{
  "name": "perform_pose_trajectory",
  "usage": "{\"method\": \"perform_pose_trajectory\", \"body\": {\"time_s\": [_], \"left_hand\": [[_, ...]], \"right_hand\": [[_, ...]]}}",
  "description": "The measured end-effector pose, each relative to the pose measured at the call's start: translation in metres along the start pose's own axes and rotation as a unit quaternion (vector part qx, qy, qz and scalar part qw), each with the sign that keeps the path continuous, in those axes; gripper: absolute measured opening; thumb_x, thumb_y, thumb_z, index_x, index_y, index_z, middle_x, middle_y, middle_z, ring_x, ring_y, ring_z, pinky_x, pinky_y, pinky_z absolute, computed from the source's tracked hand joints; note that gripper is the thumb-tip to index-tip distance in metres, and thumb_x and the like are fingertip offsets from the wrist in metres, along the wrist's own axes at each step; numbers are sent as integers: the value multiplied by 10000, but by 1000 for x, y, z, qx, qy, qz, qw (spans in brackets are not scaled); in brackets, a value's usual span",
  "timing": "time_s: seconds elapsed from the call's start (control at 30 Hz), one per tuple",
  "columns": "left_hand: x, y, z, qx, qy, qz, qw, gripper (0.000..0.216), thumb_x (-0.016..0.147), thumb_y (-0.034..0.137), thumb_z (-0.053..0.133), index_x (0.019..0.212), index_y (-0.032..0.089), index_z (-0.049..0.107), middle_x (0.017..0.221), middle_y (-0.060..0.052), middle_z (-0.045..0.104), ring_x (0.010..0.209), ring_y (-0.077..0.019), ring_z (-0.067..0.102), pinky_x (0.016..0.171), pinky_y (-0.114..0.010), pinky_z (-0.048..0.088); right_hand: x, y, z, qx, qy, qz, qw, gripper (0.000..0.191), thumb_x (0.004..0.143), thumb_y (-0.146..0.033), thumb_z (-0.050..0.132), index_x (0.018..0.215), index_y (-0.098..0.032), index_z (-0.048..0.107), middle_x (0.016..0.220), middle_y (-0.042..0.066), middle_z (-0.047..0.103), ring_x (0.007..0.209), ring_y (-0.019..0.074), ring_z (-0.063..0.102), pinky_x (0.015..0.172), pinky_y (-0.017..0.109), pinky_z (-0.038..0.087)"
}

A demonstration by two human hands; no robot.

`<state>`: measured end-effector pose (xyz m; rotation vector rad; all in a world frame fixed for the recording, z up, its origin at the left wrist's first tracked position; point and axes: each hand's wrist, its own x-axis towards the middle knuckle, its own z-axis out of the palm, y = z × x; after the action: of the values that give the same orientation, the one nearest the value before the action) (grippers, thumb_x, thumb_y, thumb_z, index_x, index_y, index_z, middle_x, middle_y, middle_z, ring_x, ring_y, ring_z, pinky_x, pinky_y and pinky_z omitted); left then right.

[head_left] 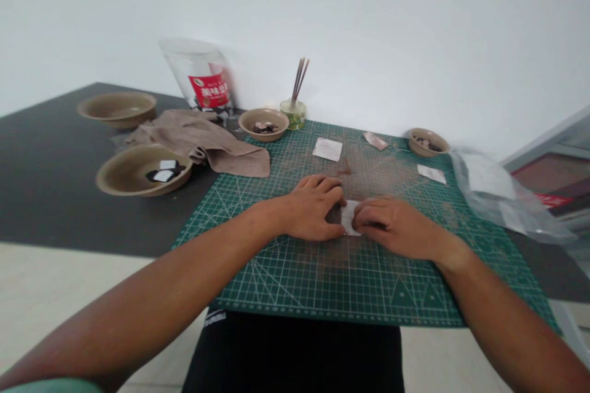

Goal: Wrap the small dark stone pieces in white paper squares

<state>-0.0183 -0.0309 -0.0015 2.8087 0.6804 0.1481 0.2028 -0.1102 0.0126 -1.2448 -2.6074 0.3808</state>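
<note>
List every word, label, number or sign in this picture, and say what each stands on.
"美味": red label on the clear jar; other characters blurred.
Black trousers: white lettering, too blurred.
Green cutting mat: edge markings, too small.
Red patch at far right: blurred, nothing readable.

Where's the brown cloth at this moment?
In the head view, the cloth lies left of centre, in front of the clear jar and beside the front left bowl, its right end on the green mat.
</note>
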Motion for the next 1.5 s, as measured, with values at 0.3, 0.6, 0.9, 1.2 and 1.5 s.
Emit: {"method": "perform_pose_trajectory", "body": {"time_s": [0.3, 0.6, 0.9, 1.2, 1.5], "left_hand": [[1, -1, 2, 2, -4, -5, 1000, 544, 837, 564, 589, 1247, 213, 526, 1487, -118, 381, 1405, -351, 292, 1150, -509, 238], [1, -2, 3, 1, 0, 1, 1000, 537, 845, 574, 576, 1235, 209, 522, 1483, -113, 384, 1399, -355, 295, 1146, -510, 243], [0, -1, 0, -2, -12, -8, 1000, 528, 848, 579, 571, 1233, 221, 527, 1502, -100, 371, 1413, -345, 279, 1156, -506, 233], [1, -1, 3, 4, -4, -2, 1000, 545, 842, 579, 579, 1245, 216, 521, 1476, -108, 398, 1398, -348, 297, 1142, -511, 252], [1, -2, 2, 2, -11, -5, 1000, 543, 842, 578, 582, 1245, 218, 528, 1481, -108, 385, 1407, -352, 285, 1155, -516, 233]], "right_hand": [[2, 6, 0, -41, 26, 48, 998, 122, 954, -207, 551, 922, -196, 668, 932, 50, 691, 898, 202, 626, 856, 365, 467], [5, 6, 3, -52, 55, 73, 994, 109, 950, -214, 562, 931, -190, 667, 954, 57, 687, 921, 210, 618, 877, 379, 453], [4, 4, 4, 20, 12, -23, 999, 100, 950, -225, 574, 930, -213, 671, 979, 34, 702, 951, 189, 633, 897, 355, 457], [-2, 10, -3, -16, -3, 7, 1000, 103, 951, -221, 568, 923, -211, 667, 933, 35, 692, 885, 193, 623, 853, 356, 451], [1, 15, 0, -54, 59, 71, 994, 98, 944, -221, 572, 938, -190, 664, 931, 58, 685, 901, 212, 617, 847, 369, 451]]}}
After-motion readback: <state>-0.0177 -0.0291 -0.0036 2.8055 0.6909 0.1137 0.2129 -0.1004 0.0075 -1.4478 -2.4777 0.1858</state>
